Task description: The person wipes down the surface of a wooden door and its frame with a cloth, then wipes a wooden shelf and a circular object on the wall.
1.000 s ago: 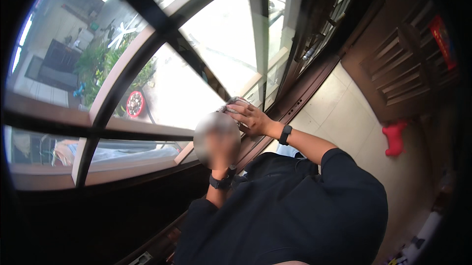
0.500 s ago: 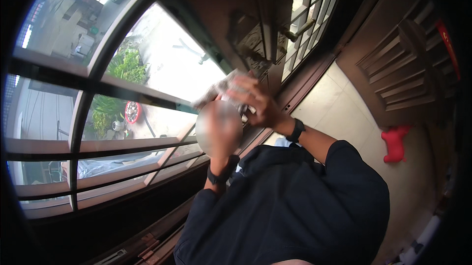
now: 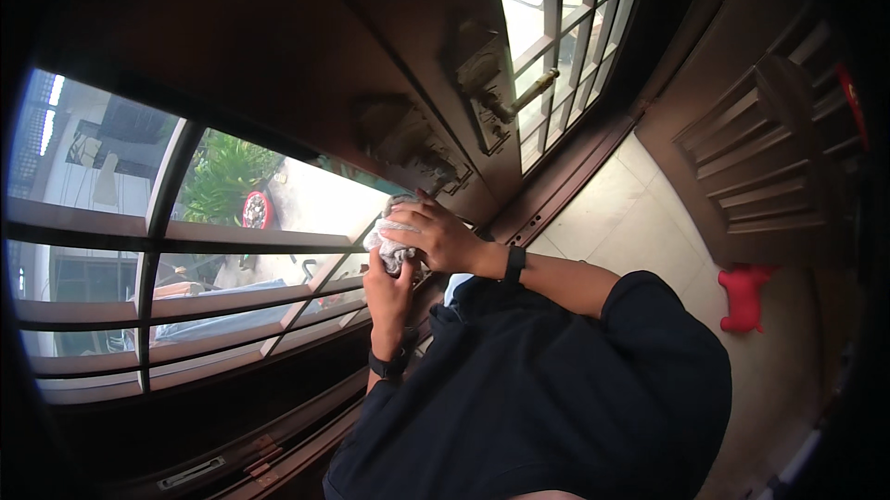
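A crumpled light grey cloth (image 3: 393, 246) is bunched up between my two hands, close to the dark door's lower handle plate. My right hand (image 3: 443, 237) lies over its upper side with the fingers curled round it. From below, my left hand (image 3: 387, 291) pinches its lower end, thumb and forefinger bent against it. Just behind the cloth are the dark bars of the window grille (image 3: 250, 246). Above my hands, the dark brown door (image 3: 371, 32) carries an ornate metal lock plate (image 3: 417, 143).
A second door edge bears a protruding lever handle (image 3: 536, 92). To the right stands a brown panelled door (image 3: 742, 157), with a red animal-shaped object (image 3: 744, 296) on the pale tiled floor (image 3: 593, 208) near it. A threshold rail (image 3: 565, 180) crosses the floor.
My hands have moved down and slightly left with the cloth, which is now bunched smaller. The view has shifted, so more of the dark door and less of the upper window shows.
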Motion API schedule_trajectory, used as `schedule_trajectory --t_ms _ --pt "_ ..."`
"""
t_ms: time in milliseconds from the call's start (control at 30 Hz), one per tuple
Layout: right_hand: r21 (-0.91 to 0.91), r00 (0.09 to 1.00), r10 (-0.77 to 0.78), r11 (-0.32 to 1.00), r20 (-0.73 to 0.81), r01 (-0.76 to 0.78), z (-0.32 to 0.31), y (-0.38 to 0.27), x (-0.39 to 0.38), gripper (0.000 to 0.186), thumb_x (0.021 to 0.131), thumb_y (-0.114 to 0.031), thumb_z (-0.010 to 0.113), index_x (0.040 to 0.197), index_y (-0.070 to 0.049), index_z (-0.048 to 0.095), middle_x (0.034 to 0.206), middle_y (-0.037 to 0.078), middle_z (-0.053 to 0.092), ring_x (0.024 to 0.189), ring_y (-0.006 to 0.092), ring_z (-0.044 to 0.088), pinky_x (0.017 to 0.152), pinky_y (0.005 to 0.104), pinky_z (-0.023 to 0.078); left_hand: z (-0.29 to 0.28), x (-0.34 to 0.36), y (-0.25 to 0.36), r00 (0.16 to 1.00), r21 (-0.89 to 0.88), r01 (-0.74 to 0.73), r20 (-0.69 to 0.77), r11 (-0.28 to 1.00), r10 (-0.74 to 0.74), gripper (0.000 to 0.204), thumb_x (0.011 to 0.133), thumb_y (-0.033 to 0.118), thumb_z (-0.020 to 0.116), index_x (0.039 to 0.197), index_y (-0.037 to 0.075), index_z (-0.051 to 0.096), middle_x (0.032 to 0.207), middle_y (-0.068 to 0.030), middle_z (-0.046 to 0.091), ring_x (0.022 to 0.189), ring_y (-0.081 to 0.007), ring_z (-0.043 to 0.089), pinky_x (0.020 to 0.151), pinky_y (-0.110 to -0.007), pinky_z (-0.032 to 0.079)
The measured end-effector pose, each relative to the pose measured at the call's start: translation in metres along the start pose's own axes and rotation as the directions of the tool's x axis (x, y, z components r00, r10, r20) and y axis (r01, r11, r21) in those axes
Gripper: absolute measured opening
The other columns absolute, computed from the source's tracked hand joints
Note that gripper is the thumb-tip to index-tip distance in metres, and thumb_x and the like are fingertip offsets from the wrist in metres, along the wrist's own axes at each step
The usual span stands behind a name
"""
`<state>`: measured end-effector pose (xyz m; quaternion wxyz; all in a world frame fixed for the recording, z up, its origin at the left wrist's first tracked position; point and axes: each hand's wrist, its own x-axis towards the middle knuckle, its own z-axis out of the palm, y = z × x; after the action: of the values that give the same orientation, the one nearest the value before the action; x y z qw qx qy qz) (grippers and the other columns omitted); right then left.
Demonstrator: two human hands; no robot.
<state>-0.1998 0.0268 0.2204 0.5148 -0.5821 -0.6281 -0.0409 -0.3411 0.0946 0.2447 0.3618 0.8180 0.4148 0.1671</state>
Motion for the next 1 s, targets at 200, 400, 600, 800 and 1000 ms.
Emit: schedule_trajectory --t_ms 200,400,600,800,1000 --pt "-0.071 0.997 0.061 0.996 0.036 -0.058 -0.049 0.029 -0.010 0.042 0.071 -0.006 0.059 0.112 -0.014 0.058 0.116 0.007 0.052 0.113 0.0254 0.046 0.100 0.0428 0.032 0.044 0.010 0.043 0.961 -0.100 -0.273 -0.068 0.957 0.268 0.040 0.077 0.008 0.065 0.111 -0.003 0.046 0.085 -0.0185 0.062 0.076 -0.0239 0.064 0.065 -0.031 0.049" --pt "-0.214 0.951 -0.004 0.975 -0.309 -0.065 -0.132 0.063 -0.008 0.052 0.065 0.000 0.060 0.115 -0.010 0.053 0.114 0.013 0.052 0.109 0.0340 0.048 0.093 0.0458 0.038 0.094 0.038 0.106 0.907 -0.308 -0.354 0.118 0.883 0.405 0.056 0.078 0.011 0.063 0.126 0.001 0.037 0.090 -0.0219 0.061 0.081 -0.0312 0.063 0.067 -0.035 0.050" --pt "-0.343 0.965 0.126 0.918 -0.230 -0.201 -0.166 0.117 -0.016 0.048 0.070 -0.001 0.060 0.117 -0.011 0.052 0.118 0.012 0.049 0.114 0.0311 0.046 0.101 0.0497 0.030 0.148 0.076 0.142 0.868 -0.305 -0.296 0.310 0.905 0.388 0.053 0.085 0.013 0.055 0.128 -0.004 0.030 0.086 -0.0202 0.062 0.076 -0.0268 0.065 0.062 -0.033 0.048" --pt "-0.321 0.992 0.124 0.939 -0.023 -0.124 -0.205 0.164 -0.020 0.037 0.077 -0.006 0.056 0.113 -0.013 0.055 0.118 0.010 0.050 0.115 0.0271 0.045 0.102 0.0479 0.030 0.194 0.078 0.158 0.887 -0.215 -0.312 0.284 0.925 0.365 0.064 0.081 0.013 0.058 0.130 -0.007 0.022 0.089 -0.0270 0.059 0.082 -0.0349 0.063 0.067 -0.038 0.048" --pt "-0.122 0.971 0.238 0.964 -0.010 -0.237 -0.254 0.202 -0.023 0.046 0.073 -0.007 0.060 0.118 -0.013 0.050 0.095 0.013 0.055 0.087 0.0289 0.057 0.075 0.0347 0.048 0.235 0.104 0.205 0.903 -0.339 -0.342 0.141 0.876 0.407 0.057 0.078 0.010 0.058 0.127 -0.005 0.033 0.092 -0.0246 0.059 0.082 -0.0330 0.061 0.071 -0.037 0.048"
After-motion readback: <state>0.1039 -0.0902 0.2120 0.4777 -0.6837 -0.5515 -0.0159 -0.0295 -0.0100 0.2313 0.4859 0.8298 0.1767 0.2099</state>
